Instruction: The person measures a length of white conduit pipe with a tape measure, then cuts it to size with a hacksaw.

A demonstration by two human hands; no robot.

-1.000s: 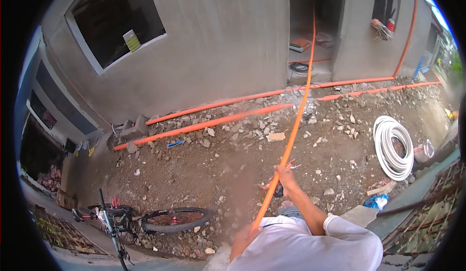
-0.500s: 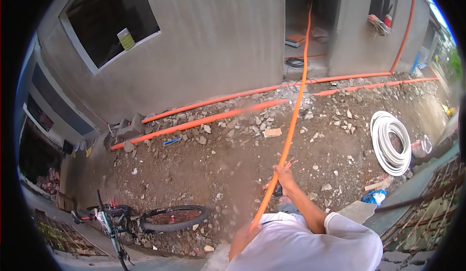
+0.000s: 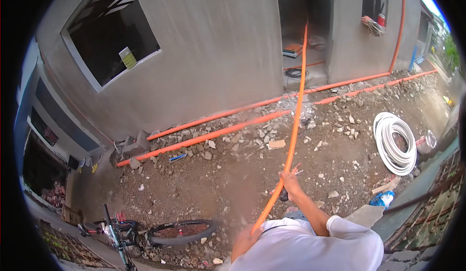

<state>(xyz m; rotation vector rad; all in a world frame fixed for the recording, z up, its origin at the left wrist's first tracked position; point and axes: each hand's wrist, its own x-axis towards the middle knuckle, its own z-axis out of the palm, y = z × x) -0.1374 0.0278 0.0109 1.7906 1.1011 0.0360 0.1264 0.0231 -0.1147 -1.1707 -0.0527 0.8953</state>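
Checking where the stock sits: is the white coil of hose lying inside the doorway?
No, the white coil of hose lies outside on the rubble-strewn ground, well right of the doorway.

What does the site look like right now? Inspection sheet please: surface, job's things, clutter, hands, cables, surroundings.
Surface: bare dirt ground strewn with rubble.
Job's things: long orange pipe runs from the hands into the doorway.
Clutter: white hose coil, bicycle, blue bag, two orange pipes lying along the wall.
Hands: right hand grips the pipe; left hand at its near end, grip blurred.
Cables: black coil in the doorway.
Surroundings: grey wall, window opening.
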